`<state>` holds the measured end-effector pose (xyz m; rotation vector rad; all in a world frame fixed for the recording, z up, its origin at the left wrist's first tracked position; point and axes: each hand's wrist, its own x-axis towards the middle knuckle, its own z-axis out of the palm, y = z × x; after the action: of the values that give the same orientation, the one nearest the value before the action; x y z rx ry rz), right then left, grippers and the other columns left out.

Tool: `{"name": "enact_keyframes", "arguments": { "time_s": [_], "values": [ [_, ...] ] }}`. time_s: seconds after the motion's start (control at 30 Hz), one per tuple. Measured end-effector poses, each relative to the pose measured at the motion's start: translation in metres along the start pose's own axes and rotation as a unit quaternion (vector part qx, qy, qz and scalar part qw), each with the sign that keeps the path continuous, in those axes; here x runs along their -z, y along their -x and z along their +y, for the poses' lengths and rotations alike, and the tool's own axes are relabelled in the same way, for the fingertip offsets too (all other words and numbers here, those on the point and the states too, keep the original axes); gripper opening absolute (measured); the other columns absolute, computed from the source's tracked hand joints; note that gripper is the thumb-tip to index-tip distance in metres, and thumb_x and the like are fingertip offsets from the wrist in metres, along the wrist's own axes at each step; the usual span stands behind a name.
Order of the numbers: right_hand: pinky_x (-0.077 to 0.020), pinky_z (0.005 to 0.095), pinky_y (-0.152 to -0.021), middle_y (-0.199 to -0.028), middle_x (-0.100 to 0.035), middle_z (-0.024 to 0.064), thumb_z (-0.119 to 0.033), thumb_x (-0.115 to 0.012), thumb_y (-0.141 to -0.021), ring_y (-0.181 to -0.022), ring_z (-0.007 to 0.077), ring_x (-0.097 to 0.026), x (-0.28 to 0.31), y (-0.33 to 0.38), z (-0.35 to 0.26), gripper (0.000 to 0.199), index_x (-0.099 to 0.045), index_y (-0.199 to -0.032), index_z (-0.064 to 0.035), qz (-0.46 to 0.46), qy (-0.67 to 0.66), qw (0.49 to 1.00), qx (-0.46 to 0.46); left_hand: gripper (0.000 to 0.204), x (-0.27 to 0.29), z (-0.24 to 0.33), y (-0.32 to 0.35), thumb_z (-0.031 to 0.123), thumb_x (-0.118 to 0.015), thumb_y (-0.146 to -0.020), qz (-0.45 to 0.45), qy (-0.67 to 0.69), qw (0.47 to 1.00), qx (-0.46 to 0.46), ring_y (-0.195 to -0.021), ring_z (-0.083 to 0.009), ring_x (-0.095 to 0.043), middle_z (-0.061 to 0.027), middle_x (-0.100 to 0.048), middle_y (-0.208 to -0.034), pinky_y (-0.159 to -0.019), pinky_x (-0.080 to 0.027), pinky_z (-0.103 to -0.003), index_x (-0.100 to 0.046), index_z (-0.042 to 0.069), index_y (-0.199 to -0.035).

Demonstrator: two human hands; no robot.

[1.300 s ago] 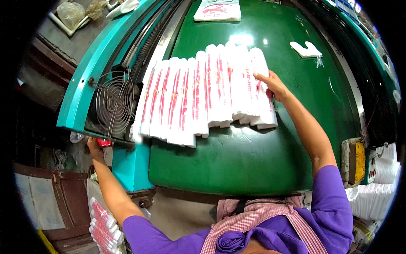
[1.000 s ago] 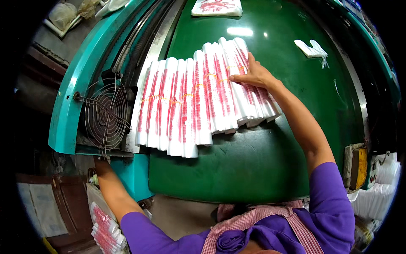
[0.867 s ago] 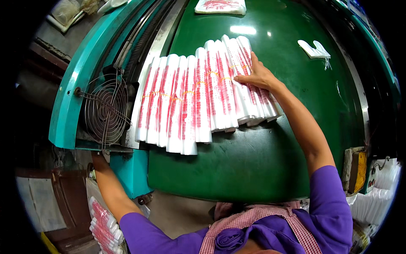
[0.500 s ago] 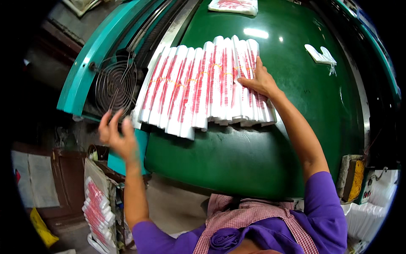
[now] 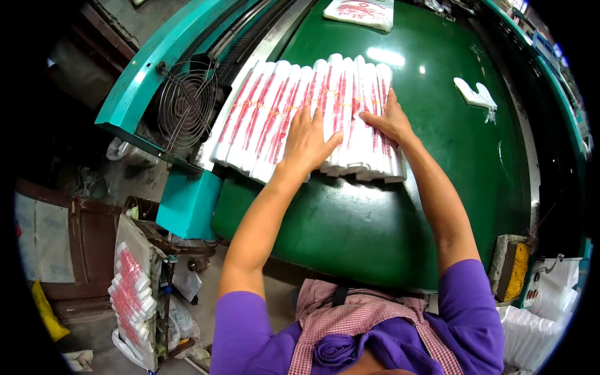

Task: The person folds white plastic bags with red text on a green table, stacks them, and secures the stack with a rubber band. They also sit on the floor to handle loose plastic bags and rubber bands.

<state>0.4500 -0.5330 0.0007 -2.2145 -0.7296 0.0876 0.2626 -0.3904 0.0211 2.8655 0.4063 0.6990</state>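
Observation:
A row of white plastic bag rolls (image 5: 257,122) with red print lies side by side on the green table (image 5: 350,237). Thin yellow ties go around the middles of the rolls. My left hand (image 5: 306,142) lies flat over the middle of the row, fingers stretched and thumb spread to the right. At the row's right end rests my right hand (image 5: 389,122), its thumb on top of the rolls and its other fingers extended along the outermost one. Both hands touch the rolls, and neither is closed around one. The left hand hides parts of the rolls under it.
A flat stack of printed bags (image 5: 359,14) lies at the table's far edge. Small white plastic offcuts (image 5: 475,94) are at the right. A wire-guarded fan (image 5: 187,106) and teal machine frame (image 5: 134,94) border the left. More rolls (image 5: 131,294) sit low left.
My left hand has come from the left, off the table, onto the middle of the row. The lower ends of the left rolls sit more evenly. My right hand stays at the right end.

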Motion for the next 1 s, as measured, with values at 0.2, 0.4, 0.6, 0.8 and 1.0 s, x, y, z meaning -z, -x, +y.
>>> {"name": "enact_keyframes", "arguments": {
  "time_s": [0.2,0.4,0.6,0.8,1.0],
  "values": [
    [-0.0416,0.0404,-0.096,-0.122,-0.049,0.0305,-0.045,-0.078,-0.062,-0.112,0.0385,-0.052,0.003,0.001,0.006,0.107,-0.022,-0.136,0.0068,0.014,0.017,1.000,-0.005,0.081,-0.010,0.032,-0.037,0.041,-0.068,-0.072,-0.067,-0.020,0.992,0.109,-0.119,-0.0393,-0.042,-0.0268,-0.043,-0.128,-0.097,-0.039,-0.044,-0.037,-0.005,-0.131],
    [-0.0449,0.0434,-0.091,-0.120,-0.046,0.0353,-0.050,-0.072,-0.067,-0.108,0.0449,-0.053,0.001,0.030,-0.003,0.114,-0.006,-0.140,0.0091,-0.014,0.079,0.997,0.007,0.070,-0.016,0.028,-0.009,0.034,-0.061,-0.075,-0.074,-0.006,0.996,0.042,-0.114,-0.0381,-0.047,-0.0250,-0.045,-0.126,-0.097,-0.039,-0.043,-0.039,0.000,-0.132],
    [-0.0461,0.0445,-0.089,-0.121,-0.046,0.0339,-0.051,-0.072,-0.067,-0.105,0.0442,-0.055,0.002,0.059,-0.021,0.114,-0.008,-0.139,0.0106,-0.007,0.059,0.998,-0.016,0.070,-0.005,0.002,0.016,0.042,-0.066,-0.074,0.039,-0.012,0.999,-0.010,-0.115,-0.0382,-0.046,-0.0217,-0.046,-0.129,-0.099,-0.036,-0.045,-0.047,0.004,-0.129],
    [-0.0464,0.0455,-0.088,-0.121,-0.046,0.0331,-0.053,-0.070,-0.068,-0.105,0.0423,-0.056,0.000,0.061,-0.015,0.112,-0.011,-0.139,0.0093,0.022,0.064,0.998,-0.007,0.067,0.023,-0.051,0.032,0.046,-0.069,-0.070,0.088,-0.098,0.985,0.116,-0.113,-0.0365,-0.046,-0.0197,-0.049,-0.126,-0.098,-0.035,-0.046,-0.055,0.005,-0.121],
    [-0.0457,0.0457,-0.088,-0.121,-0.047,0.0301,-0.054,-0.068,-0.069,-0.105,0.0422,-0.055,-0.006,0.064,-0.037,0.108,-0.013,-0.141,0.0045,0.024,0.058,0.996,-0.067,0.063,0.015,-0.039,0.018,0.043,-0.066,-0.073,0.044,-0.036,0.993,0.104,-0.112,-0.0343,-0.050,-0.0182,-0.054,-0.122,-0.096,-0.039,-0.042,-0.056,0.003,-0.120]
  ]
}}
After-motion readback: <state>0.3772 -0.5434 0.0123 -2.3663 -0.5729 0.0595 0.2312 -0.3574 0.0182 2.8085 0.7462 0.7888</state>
